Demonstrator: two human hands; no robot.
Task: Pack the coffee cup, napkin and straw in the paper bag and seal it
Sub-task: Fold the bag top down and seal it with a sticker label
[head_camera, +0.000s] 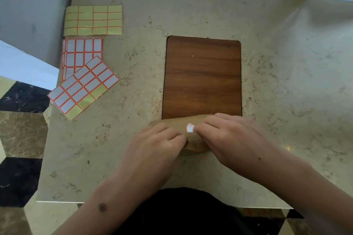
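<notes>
paper bag (193,139): brown, top folded over, white red-edged sticker (190,127) on the fold (half hidden), near the desk (286,82) front edge | left hand (158,139): fingers curled, gripping bag | right hand (225,135): fingers pressing sticker

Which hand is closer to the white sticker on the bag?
Right. The right hand has fingertips on the white sticker; the left hand holds the paper bag just below-left.

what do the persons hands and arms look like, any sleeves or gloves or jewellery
Both arms are bare as far up as the view shows: no sleeves, gloves, watch, rings or bracelets visible. The left hand has a small dark round mark on its forearm. The right hand has a tiny dark dot near the wrist. Nails look short and unpainted.
</notes>
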